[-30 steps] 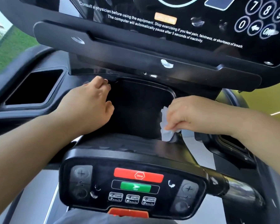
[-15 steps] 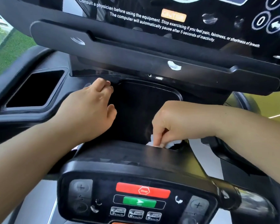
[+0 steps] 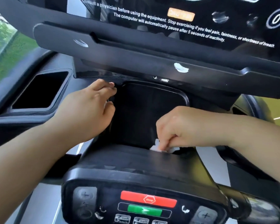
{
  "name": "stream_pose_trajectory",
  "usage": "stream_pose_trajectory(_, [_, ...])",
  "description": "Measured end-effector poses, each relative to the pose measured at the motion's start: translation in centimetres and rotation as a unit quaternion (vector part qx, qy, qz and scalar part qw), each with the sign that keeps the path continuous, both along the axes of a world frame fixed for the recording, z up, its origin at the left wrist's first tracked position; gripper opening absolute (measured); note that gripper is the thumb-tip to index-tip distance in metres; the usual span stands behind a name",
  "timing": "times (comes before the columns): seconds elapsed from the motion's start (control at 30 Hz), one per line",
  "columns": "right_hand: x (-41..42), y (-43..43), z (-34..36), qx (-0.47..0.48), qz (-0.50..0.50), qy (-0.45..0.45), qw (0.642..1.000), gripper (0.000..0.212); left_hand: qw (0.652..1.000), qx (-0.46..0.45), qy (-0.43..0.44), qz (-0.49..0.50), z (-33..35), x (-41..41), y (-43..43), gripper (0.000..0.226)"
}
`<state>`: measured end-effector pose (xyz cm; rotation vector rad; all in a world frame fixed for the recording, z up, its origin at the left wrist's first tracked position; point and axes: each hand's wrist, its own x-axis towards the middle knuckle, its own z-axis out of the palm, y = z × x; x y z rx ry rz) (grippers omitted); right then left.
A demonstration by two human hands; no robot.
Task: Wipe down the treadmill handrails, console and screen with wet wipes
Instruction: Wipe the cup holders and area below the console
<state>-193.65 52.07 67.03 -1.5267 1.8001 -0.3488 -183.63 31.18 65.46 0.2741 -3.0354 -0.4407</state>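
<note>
White wet wipe (image 3: 156,147) is pinched beneath the curled fingers of the right hand (image 3: 183,126) and pressed against the near rim of the black console tray (image 3: 145,110), at the tray's 5 o'clock. At its 9 o'clock, the left hand (image 3: 87,110) is rested on the rim, fingers loosely bent, nothing held. The screen (image 3: 176,25) is seen at 12 o'clock, a red stop button (image 3: 148,198) at 6 o'clock.

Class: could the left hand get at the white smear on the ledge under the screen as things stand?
Probably yes. The left hand rests by the rim of the tray below the ledge, nothing lies between it and the white smear, and the right hand pinches the wipe lower down.
</note>
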Motion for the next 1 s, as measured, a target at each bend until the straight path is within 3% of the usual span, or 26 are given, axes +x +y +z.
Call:
stream_pose_trajectory(0.13, [1.4, -4.6, -0.5, -0.079, 0.020, 0.047, 0.996, 0.012, 0.999, 0.043, -0.003, -0.007, 0.0, -0.2, -1.1, 0.062])
stream_pose_trajectory(0.23, [2.0, -7.9, -1.3, -0.162, 0.021, 0.083, 0.983, 0.011, 0.989, 0.145, -0.020, -0.014, -0.3, -0.2, -2.5, 0.061])
stream_pose_trajectory(0.3, [1.8, -7.7, -1.6, -0.166, 0.006, 0.072, 0.983, 0.013, 0.982, 0.187, -0.005, -0.016, -0.5, 0.4, -3.3, 0.059])
stream_pose_trajectory(0.5, [1.1, -1.5, -0.9, -0.057, -0.042, 0.052, 0.996, 0.014, 0.990, 0.137, -0.004, -0.007, -1.2, 1.7, -3.5, 0.060])
stream_pose_trajectory(0.63, [1.5, -3.9, -0.9, -0.093, -0.092, 0.091, 0.987, 0.014, 0.995, 0.100, -0.007, -0.004, -0.9, 1.2, -3.1, 0.052])
stream_pose_trajectory(0.83, [1.6, -7.5, -1.6, -0.112, -0.192, 0.221, 0.950, 0.013, 0.985, 0.169, -0.018, -0.010, -1.3, 1.5, -4.2, 0.049])
stream_pose_trajectory(1.0, [1.9, -7.3, -0.2, -0.150, -0.213, 0.289, 0.921, 0.012, 0.981, 0.179, 0.006, 0.073, -1.4, 1.4, -4.9, 0.044])
